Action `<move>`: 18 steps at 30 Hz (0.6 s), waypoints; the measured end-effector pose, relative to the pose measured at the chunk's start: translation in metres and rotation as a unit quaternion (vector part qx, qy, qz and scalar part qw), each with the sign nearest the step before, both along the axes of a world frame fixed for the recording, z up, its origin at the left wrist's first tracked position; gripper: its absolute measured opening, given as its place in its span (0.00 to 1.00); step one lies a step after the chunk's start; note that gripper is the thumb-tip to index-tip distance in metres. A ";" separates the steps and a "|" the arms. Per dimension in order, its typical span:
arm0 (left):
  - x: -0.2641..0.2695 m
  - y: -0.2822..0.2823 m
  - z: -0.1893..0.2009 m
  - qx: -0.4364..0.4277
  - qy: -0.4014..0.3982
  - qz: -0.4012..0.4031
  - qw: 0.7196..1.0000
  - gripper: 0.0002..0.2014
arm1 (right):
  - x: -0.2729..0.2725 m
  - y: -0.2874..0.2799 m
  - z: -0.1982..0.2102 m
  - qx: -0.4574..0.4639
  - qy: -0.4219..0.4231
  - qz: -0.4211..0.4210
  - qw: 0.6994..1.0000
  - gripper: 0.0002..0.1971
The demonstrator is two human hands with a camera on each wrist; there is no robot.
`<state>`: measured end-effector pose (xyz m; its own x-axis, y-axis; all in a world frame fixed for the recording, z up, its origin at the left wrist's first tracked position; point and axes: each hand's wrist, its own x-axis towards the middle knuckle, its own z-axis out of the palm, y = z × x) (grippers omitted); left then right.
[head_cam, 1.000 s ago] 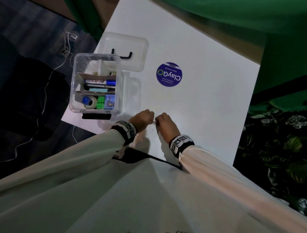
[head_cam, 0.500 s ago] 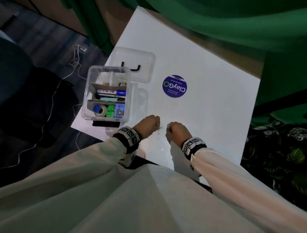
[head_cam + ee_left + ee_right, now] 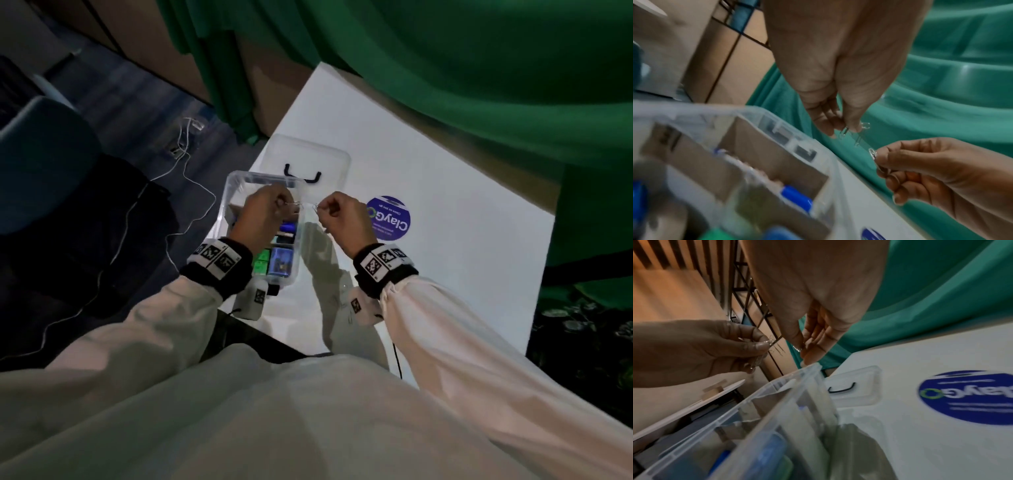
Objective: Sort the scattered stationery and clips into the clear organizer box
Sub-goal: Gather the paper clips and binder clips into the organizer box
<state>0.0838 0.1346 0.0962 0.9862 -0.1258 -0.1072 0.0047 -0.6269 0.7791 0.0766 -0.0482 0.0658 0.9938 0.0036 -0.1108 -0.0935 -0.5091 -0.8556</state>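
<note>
The clear organizer box (image 3: 230,192) stands at the white table's left edge, with cardboard dividers, a blue-capped marker (image 3: 287,227) and green cubes (image 3: 261,264) inside. My left hand (image 3: 285,202) hovers over the box's far part and pinches thin metal paper clips (image 3: 858,136) between thumb and fingertips. My right hand (image 3: 323,209) is raised just right of the box's rim (image 3: 777,382), and it pinches another paper clip (image 3: 872,153). The two hands nearly meet, and their clips almost touch (image 3: 303,205). The box's near-left compartments are hidden by my left wrist.
The box's clear lid (image 3: 330,161), with a black handle, lies flat just behind the box. A round blue sticker (image 3: 388,217) is on the white table (image 3: 462,246) to the right. Green cloth hangs beyond the far edge. Cables lie on the floor to the left.
Both hands have risen from the table's near edge and moved forward and left to the box, carrying the paper clips. The left hand is now over the box.
</note>
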 end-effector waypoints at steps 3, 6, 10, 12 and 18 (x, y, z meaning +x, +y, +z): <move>0.025 0.033 0.004 0.043 -0.014 0.057 0.997 0.01 | 0.024 0.043 0.006 -0.010 -0.009 0.025 1.000 0.02; 0.049 0.056 -0.002 0.111 0.005 0.077 0.991 0.05 | 0.047 0.082 0.004 -0.020 -0.001 0.032 0.999 0.02; 0.062 0.064 -0.017 0.189 0.040 0.050 0.980 0.08 | 0.065 0.112 -0.006 -0.050 0.028 0.067 0.996 0.06; 0.062 0.064 -0.021 0.192 0.045 0.044 0.979 0.11 | 0.065 0.112 -0.008 -0.070 0.028 0.079 0.994 0.11; 0.046 0.046 -0.020 0.163 -0.011 0.052 0.985 0.09 | 0.026 0.025 -0.018 -0.045 -0.009 0.008 0.999 0.10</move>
<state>0.1295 0.1806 0.0759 0.9945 0.0128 -0.1043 0.0672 -0.8407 0.5374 0.1025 -0.0233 0.0476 0.9956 0.0102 -0.0931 -0.0696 -0.5855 -0.8077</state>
